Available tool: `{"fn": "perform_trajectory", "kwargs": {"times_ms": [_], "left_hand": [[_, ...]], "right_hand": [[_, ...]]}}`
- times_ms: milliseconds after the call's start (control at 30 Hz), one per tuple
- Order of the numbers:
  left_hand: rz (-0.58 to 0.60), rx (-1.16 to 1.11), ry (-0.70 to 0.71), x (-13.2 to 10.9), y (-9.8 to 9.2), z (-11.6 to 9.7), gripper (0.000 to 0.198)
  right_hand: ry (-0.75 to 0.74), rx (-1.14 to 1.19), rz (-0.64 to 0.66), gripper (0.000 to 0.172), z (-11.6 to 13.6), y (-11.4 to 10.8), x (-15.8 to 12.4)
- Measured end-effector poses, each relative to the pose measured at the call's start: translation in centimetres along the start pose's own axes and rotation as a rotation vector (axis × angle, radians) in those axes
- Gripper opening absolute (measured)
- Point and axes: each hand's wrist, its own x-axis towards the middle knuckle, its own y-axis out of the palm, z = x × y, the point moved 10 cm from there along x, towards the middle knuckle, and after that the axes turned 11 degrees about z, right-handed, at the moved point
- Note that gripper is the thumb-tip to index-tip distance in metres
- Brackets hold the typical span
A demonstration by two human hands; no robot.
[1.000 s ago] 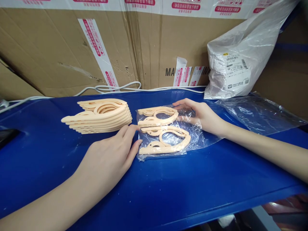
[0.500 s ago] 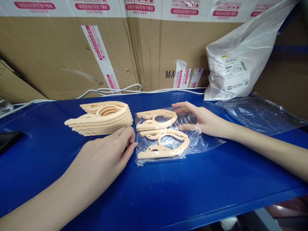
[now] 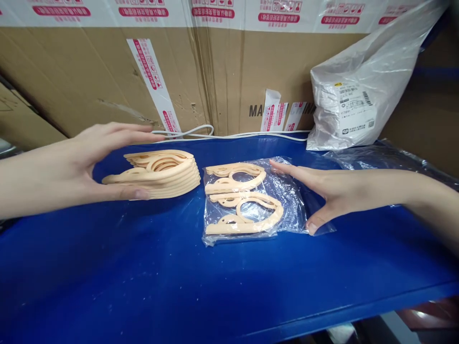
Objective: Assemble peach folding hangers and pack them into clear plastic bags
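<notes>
A stack of peach plastic folding hangers (image 3: pixel 163 174) lies on the blue table (image 3: pixel 179 286). My left hand (image 3: pixel 96 160) spans the stack's left end, fingers spread behind it and thumb at its front edge. To the right, a clear plastic bag (image 3: pixel 287 203) holds two more peach hangers (image 3: pixel 244 198). My right hand (image 3: pixel 330 193) is open, with its fingers and thumb resting on the bag's right edge.
Big cardboard boxes (image 3: pixel 215 71) with red-printed tape form a wall behind the table. A white cable (image 3: pixel 201 134) runs along their base. A white plastic parcel bag (image 3: pixel 355 91) leans at the back right, with loose clear film (image 3: pixel 390 157) beside it.
My left hand has left the bag's left edge and swung left to the hanger stack, opening around it. My right hand has slid from the bag's top to its right edge.
</notes>
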Motion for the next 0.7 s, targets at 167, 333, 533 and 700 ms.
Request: {"fn": "perform_trajectory", "kwargs": {"times_ms": [167,333,533,700], "left_hand": [[0.059,-0.012,-0.061,-0.3,1.3,3.2,0.067],[0.096,0.032,-0.114,-0.1,1.2,3.3,0.063],[0.099,0.05,-0.134,0.1,0.8,3.9,0.059],[-0.011,0.041,-0.162,0.0,-0.6,3.8,0.066]], "right_hand": [[-0.043,0.065,-0.084,0.126,1.0,-0.2,0.1],[-0.014,0.029,-0.088,0.122,0.9,-0.4,0.0],[0.053,0.15,-0.216,0.097,0.4,-2.2,-0.5],[-0.04,0.437,-0.068,0.085,1.7,-0.7,0.4]]}}
